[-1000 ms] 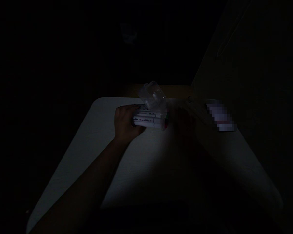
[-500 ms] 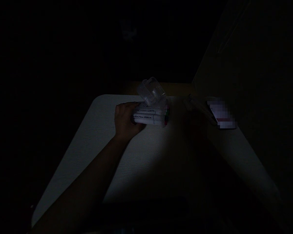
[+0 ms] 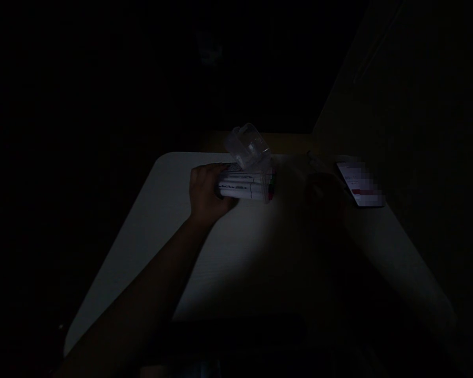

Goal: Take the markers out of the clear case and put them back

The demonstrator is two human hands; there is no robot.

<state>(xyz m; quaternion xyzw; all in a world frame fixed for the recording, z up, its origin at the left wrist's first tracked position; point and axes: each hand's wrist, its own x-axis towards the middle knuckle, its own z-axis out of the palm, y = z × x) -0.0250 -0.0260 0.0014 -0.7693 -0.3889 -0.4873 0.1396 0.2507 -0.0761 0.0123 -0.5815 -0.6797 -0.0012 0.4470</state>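
Observation:
The room is very dark. My left hand [image 3: 211,191] is wrapped around one end of a bundle of white marker pens [image 3: 242,188] with coloured caps, lying sideways in a transparent plastic case. The case's hinged lid [image 3: 248,147] stands open and tilts up behind the pens. My right hand [image 3: 325,197] is a dim shape in shadow to the right of the case, just left of a lit smartphone [image 3: 360,184]. Its fingers are too dark to make out, and I cannot tell whether it holds anything.
The pale table [image 3: 236,236] runs to the front and left under my left forearm. Its far edge lies just behind the case, with a brownish surface beyond it. A dark, upright panel rises at the right, and the surroundings fade into darkness.
My right hand has moved rightward, closer to the smartphone. The phone's screen looks sharper. My left hand and the pens have shifted only slightly right in the view.

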